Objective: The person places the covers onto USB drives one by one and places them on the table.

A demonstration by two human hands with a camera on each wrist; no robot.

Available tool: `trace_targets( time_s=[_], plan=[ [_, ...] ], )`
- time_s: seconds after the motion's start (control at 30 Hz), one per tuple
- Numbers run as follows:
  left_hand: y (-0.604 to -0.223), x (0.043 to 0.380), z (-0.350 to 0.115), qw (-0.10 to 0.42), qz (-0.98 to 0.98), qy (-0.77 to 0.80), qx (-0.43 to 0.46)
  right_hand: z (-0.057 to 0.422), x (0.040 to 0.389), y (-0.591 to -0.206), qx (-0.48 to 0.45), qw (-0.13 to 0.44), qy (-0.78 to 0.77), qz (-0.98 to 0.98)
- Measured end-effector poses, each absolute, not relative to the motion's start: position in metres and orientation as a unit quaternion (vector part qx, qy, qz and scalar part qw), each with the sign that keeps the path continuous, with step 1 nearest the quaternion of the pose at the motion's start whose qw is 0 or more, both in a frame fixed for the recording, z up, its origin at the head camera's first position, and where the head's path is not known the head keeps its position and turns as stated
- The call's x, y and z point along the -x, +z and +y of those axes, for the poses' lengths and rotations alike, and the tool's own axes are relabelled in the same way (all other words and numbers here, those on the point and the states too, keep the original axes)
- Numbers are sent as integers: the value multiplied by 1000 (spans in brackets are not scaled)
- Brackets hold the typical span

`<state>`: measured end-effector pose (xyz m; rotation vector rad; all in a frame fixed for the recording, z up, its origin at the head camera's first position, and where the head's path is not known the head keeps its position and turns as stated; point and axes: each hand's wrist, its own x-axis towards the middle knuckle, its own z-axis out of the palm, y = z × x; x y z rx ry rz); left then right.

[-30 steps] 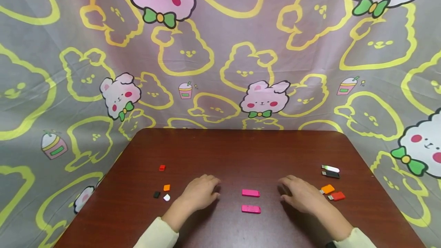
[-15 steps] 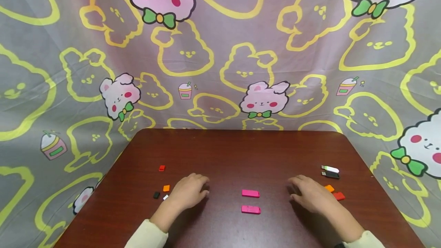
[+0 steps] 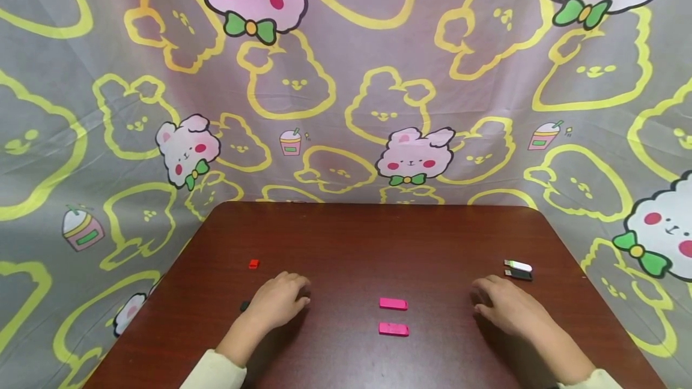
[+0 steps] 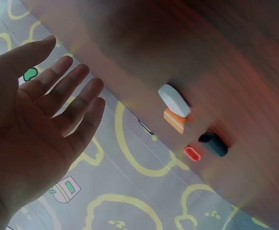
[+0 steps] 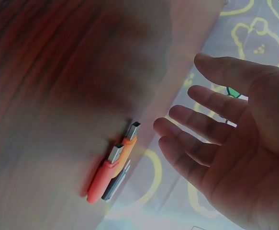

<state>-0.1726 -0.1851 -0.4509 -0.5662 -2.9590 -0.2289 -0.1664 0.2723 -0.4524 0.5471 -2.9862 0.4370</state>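
Observation:
My left hand (image 3: pixel 274 304) hovers over the left part of the table with relaxed fingers, holding nothing. Beneath and beside it lie small USB stick caps: a red cap (image 3: pixel 254 263), a black cap (image 4: pixel 214 143), a white cap (image 4: pixel 175 100) and an orange cap (image 4: pixel 174 120). The head view hides the white and orange ones behind this hand. On the other side, my right hand (image 3: pixel 510 305) is also relaxed and bare. Close to it are uncapped USB sticks: a white stick (image 3: pixel 521 266), a black stick (image 3: pixel 521 275), an orange stick (image 5: pixel 125 154) and a red stick (image 5: pixel 101 182).
Two pink USB sticks, an upper pink stick (image 3: pixel 393 304) and a lower pink stick (image 3: pixel 393 329), lie parallel between the hands. The brown table (image 3: pixel 373 239) is backed by a patterned cloth (image 3: pixel 335 95) hanging behind and at both sides.
Both hands have moved outward, the left to the left and the right to the right, away from the pink sticks. In the head view they now cover some caps and sticks.

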Motion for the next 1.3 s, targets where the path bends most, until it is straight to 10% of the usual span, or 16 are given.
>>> trace_targets(
  time_s=[1.3],
  plan=[
    [-457,176,-237,59,-989,-66,120,321,170,-463,-203,95,113,-968]
  ],
)
